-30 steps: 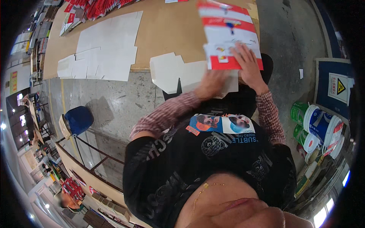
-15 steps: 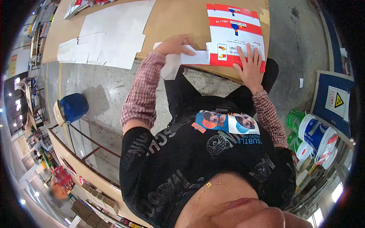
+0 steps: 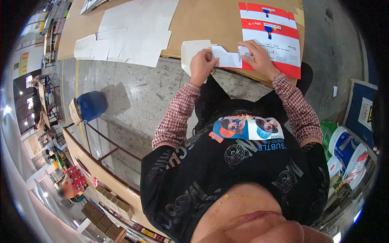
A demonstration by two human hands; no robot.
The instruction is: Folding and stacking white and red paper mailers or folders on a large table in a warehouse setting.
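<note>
- Head view: the flat red-and-white carton (image 3: pixel 273 44) lies at the upper right of the frame, its white flap (image 3: pixel 227 57) reaching left.
- The left hand (image 3: pixel 201 67) is curled at the flap's left end, thumb near fingertips; whether it pinches the card I cannot tell.
- The right hand (image 3: pixel 262 62) bends over the joint of flap and carton, thumb and fingers apart; its grip cannot be told.
- A pale sheet (image 3: pixel 190 49) lies beside the left hand; large white sheets (image 3: pixel 135 32) lie upper left.
- Buckets (image 3: pixel 346 149) stand at lower right, a blue rounded object (image 3: pixel 92 106) at left.
- The table (image 3: pixel 202 22) shows brown between sheets and carton.
- Its near edge runs below both hands, above black trousers (image 3: pixel 211 94); grey floor (image 3: pixel 137 87) spreads leftward.
</note>
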